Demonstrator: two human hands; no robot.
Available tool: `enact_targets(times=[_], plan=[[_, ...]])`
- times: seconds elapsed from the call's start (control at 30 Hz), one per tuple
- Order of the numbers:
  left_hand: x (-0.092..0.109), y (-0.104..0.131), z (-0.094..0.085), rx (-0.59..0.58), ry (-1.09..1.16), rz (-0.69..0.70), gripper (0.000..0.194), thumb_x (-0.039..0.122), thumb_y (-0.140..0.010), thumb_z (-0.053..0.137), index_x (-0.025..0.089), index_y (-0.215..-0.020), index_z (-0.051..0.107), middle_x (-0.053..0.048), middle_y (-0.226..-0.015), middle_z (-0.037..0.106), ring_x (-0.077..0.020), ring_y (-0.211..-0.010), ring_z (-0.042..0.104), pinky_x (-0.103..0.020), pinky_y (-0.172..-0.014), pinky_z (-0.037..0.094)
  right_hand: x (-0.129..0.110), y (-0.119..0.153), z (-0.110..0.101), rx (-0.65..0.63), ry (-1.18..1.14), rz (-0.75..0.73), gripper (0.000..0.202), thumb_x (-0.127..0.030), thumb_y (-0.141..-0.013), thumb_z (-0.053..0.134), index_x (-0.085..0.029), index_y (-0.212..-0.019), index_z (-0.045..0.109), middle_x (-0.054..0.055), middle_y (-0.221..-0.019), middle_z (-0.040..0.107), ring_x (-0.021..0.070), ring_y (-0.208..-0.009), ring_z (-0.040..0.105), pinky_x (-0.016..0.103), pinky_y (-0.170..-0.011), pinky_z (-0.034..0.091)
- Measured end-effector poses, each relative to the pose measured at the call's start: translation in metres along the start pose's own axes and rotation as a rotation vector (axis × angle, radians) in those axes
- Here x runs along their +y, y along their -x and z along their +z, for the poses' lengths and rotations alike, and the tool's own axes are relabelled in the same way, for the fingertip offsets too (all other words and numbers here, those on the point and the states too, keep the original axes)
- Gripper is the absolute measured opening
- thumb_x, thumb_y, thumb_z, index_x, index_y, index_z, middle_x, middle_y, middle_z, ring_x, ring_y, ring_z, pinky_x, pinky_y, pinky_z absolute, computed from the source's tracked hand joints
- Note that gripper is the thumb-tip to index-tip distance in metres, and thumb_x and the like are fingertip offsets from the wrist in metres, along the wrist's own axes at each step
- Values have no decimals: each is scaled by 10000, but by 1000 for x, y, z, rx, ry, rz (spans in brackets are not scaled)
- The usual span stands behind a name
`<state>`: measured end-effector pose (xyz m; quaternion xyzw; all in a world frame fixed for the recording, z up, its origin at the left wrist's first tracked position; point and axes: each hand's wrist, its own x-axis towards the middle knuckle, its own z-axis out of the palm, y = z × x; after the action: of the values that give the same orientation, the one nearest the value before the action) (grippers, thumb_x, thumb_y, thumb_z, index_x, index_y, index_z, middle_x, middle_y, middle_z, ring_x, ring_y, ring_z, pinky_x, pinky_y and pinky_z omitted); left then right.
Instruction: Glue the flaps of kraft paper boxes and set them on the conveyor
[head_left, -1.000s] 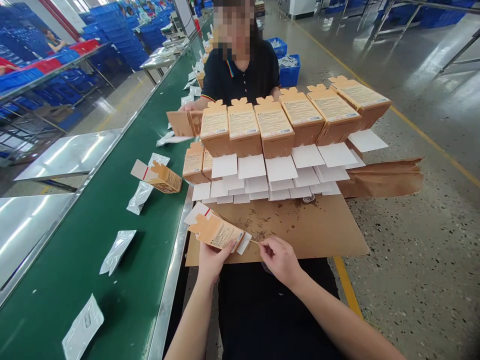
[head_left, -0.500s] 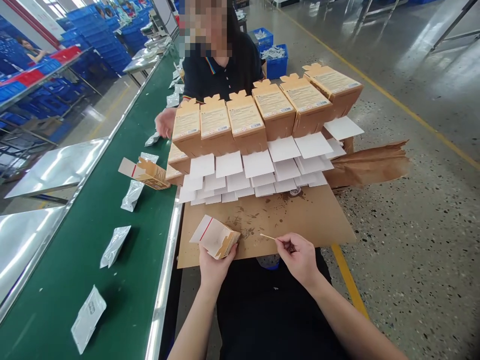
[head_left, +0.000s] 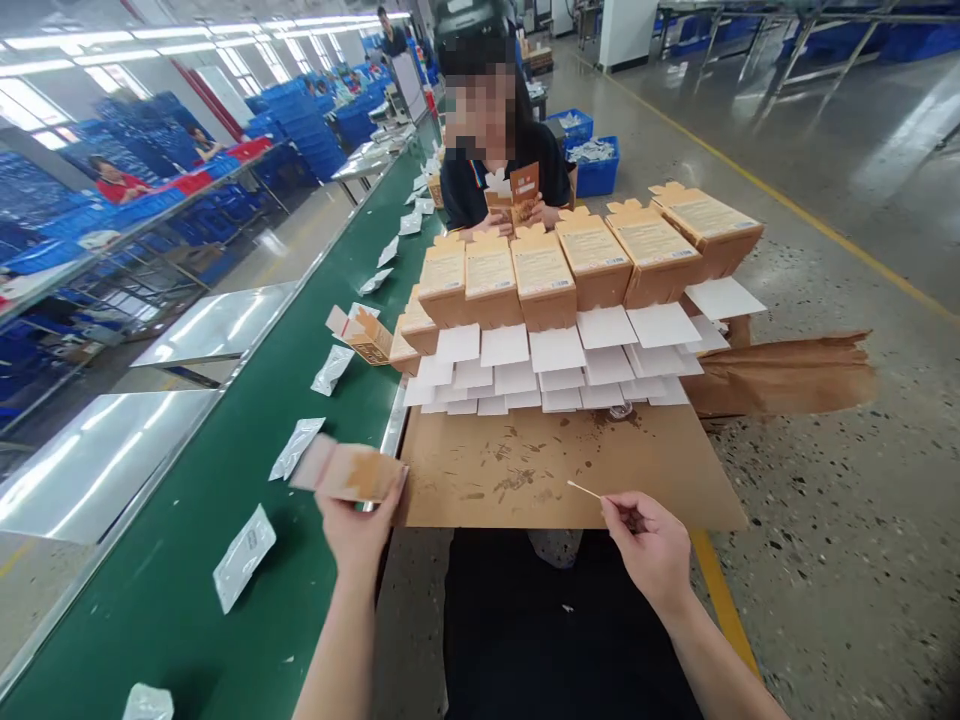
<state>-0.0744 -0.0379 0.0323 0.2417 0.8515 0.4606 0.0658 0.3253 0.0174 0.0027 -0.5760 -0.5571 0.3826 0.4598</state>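
Observation:
My left hand (head_left: 358, 520) grips a small open carton (head_left: 358, 472), blurred by motion, above the near edge of the green conveyor belt (head_left: 187, 570). The carton's white flap points left, close to a silver packet (head_left: 298, 447) on the belt. Between the thumb and fingertips of my right hand (head_left: 646, 540) is a thin cotton swab (head_left: 583, 489), its tip pointing left over the brown cardboard sheet (head_left: 480, 500). Dark smudges mark that sheet. Behind it, brown cartons (head_left: 544, 275) are stacked on their sides with white flaps (head_left: 556, 350) hanging toward me.
Another open carton (head_left: 367, 337) lies at the belt's edge beside the stack. More silver packets (head_left: 245, 558) dot the belt. Across the stack a person (head_left: 502, 150) holds a carton (head_left: 514, 197). Brown paper (head_left: 787, 375) sticks out right of the stack.
My left hand has carried its carton left, from over the cardboard to over the belt. The person opposite now holds a carton in front of the chest. The view has tilted up and shifted.

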Motion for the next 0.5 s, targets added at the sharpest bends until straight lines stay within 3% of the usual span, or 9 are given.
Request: enact_targets(times=[0.1,0.17,0.3,0.5], plan=[[-18,-32,-26,151,124,-63,939,530,-551,1091,312,-1265,522,-113,-1346,773,-484,-1408,773,-729,-1272,585,7,-5,-4,12,-17,31,497,-741,-969,830,-277,-796,875,80,-685,803,282,-553,755,413,-598,712],[-29,-43,-31,151,120,-94,900,472,-542,1088,311,-1239,542,-87,-1280,779,-468,-1355,798,-725,-1256,599,10,-10,-3,19,-31,50,523,-776,-916,863,-271,-780,882,91,-681,807,295,-559,764,420,-584,718],[-38,-46,-22,144,62,-132,813,396,-628,1064,314,-1253,551,-87,-1241,807,-439,-1316,819,-742,-1218,611,11,-22,-2,-27,-19,72,517,-770,-861,906,-258,-787,898,102,-702,831,292,-586,787,396,-576,727],[-26,-59,-11,99,61,-172,901,326,-625,1079,275,-1350,546,-132,-1288,816,-443,-1330,821,-692,-1226,619,2,-33,5,-70,-8,54,471,-722,-826,933,-254,-784,908,108,-716,847,280,-574,790,384,-595,738]])
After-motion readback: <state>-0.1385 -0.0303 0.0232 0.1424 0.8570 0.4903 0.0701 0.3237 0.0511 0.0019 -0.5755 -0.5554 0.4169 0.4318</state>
